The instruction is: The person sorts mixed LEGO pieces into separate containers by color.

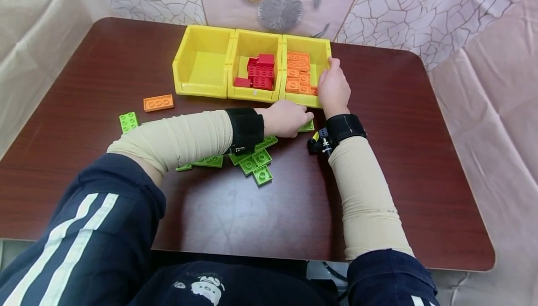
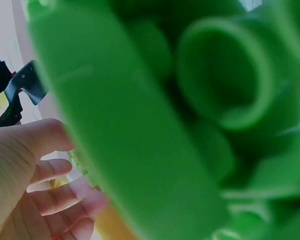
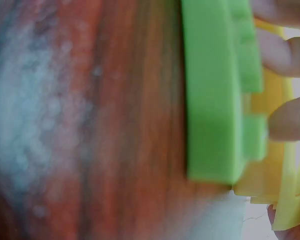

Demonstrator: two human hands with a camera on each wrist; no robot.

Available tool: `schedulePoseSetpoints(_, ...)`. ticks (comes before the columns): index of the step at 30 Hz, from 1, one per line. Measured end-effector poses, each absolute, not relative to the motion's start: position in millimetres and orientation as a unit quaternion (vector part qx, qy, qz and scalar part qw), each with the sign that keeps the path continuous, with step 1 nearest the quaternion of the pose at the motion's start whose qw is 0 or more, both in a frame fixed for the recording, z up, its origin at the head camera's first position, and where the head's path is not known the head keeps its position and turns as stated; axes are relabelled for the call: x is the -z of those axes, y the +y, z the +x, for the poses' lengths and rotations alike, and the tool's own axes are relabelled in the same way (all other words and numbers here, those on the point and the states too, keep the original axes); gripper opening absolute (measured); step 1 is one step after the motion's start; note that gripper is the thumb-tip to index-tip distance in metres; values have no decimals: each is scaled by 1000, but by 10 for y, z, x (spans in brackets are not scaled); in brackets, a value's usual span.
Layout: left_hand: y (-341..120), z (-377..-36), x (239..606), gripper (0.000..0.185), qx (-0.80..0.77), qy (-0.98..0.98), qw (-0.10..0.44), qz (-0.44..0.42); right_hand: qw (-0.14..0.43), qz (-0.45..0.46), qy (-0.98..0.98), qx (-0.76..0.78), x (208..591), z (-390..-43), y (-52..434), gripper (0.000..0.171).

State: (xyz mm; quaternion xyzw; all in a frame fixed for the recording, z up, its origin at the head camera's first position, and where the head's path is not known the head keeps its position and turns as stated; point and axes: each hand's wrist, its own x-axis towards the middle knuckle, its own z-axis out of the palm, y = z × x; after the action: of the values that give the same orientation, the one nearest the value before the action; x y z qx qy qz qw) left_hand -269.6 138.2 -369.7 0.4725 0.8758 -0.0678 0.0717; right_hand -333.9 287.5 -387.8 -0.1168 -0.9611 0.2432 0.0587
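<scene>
My left hand (image 1: 287, 118) reaches across in front of the right yellow bin, its fingers over a green brick (image 1: 307, 126) on the table. In the left wrist view its fingers (image 2: 60, 197) are loosely bent and apart, with a green brick (image 2: 115, 120) blurred close to the camera. My right hand (image 1: 335, 86) grips the right side wall of the yellow bin (image 1: 325, 46), which holds orange bricks (image 1: 298, 67). More green bricks (image 1: 256, 161) lie under and beside my left forearm. A green brick (image 3: 212, 100) stands out large in the right wrist view.
The middle bin (image 1: 256, 39) holds red bricks (image 1: 261, 71). Beside it, the left bin (image 1: 206, 67) shows its bare floor. One orange brick (image 1: 158, 103) and a green brick (image 1: 128, 122) lie on the left of the brown table (image 1: 420, 166).
</scene>
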Motion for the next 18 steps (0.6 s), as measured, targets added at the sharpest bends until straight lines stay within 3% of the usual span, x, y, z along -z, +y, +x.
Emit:
schedulePoseSetpoints(8, 1014, -2689, 3517, 35, 26, 882, 59, 468, 71, -114, -963, -235, 3893, -3335, 2819, 44)
schedulePoseSetpoints(18, 78, -2759, 3249, 37, -19, 901, -1, 433, 75, -121, -963, -228, 3874, -3333, 2841, 44)
